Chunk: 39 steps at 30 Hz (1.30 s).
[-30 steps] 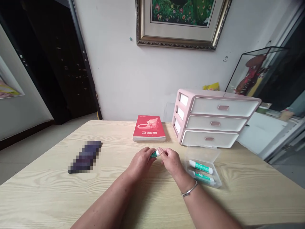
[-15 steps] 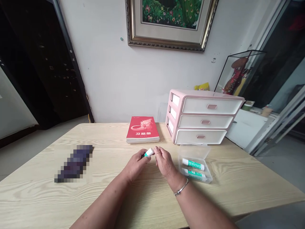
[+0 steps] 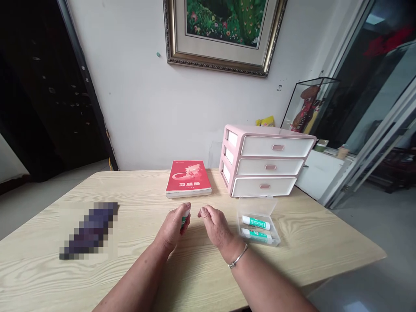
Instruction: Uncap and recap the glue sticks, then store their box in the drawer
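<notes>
A person's left hand [image 3: 171, 225] wraps its fingers around a green-and-white glue stick [image 3: 185, 215] over a wood-grain table [image 3: 136, 190]; the right hand [image 3: 216, 226], just apart, curls inward, its grip impossible to tell. Two similar tubes [image 3: 256, 222] lie in an open clear case [image 3: 276, 240] nearby.

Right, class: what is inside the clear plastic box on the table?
Two green-and-white tubes lie inside the clear plastic box, beneath no cover: its lid stands raised. Whatever is directly under the tubes is hidden by them.
</notes>
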Tool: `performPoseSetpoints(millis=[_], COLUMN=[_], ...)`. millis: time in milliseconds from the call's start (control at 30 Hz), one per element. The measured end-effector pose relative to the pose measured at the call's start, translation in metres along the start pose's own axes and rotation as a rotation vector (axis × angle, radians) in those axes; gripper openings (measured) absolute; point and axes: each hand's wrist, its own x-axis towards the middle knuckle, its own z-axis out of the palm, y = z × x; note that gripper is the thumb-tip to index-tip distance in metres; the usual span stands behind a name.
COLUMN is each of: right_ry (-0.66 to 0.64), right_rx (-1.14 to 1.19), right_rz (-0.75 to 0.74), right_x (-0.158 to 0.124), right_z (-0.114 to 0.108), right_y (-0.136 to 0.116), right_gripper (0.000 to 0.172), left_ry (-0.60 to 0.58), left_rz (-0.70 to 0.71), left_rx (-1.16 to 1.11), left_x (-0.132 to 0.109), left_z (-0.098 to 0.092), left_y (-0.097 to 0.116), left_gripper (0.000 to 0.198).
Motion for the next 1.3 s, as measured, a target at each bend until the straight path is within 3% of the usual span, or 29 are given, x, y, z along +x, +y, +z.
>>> performPoseSetpoints(millis=[267,500,700,867,1000,1133,1300], right_ry=[-0.040,0.019,0.077,0.079,0.125,0.145,0.107], right_rx=[-0.029,-0.037,-0.061,-0.095,-0.093,-0.170,-0.469], right_rz=[-0.041,-0.059,-0.219,-0.251,-0.240,-0.227,-0.178], right_x=[-0.004,-0.009,-0.013,-0.015,-0.023,-0.037,-0.052], right_z=[0.004,0.005,0.008,0.012,0.010,-0.010,-0.072], right_y=[-0.004,-0.011,-0.022,-0.031,-0.037,-0.043,-0.036], right_gripper=[0.041,0.028,0.024,0.023,0.032,0.034,0.027], left_ry=[0.039,0.038,0.036,-0.147,-0.331,-0.411,-0.252], left_rz=[0.006,-0.014,-0.020,-0.022,0.039,0.158,0.179], left_rx=[-0.089,-0.126,-0.233,-0.318,-0.290,-0.147,0.131], left_x=[-0.001,-0.001,-0.001,-0.005,-0.009,-0.012,-0.011], left_z=[-0.001,-0.001,0.001,0.005,0.007,0.005,-0.005], left_y=[0.004,0.006,-0.001,-0.004,-0.004,0.002,0.006], left_gripper=[0.046,0.046,0.044,0.042,0.047,0.052,0.050])
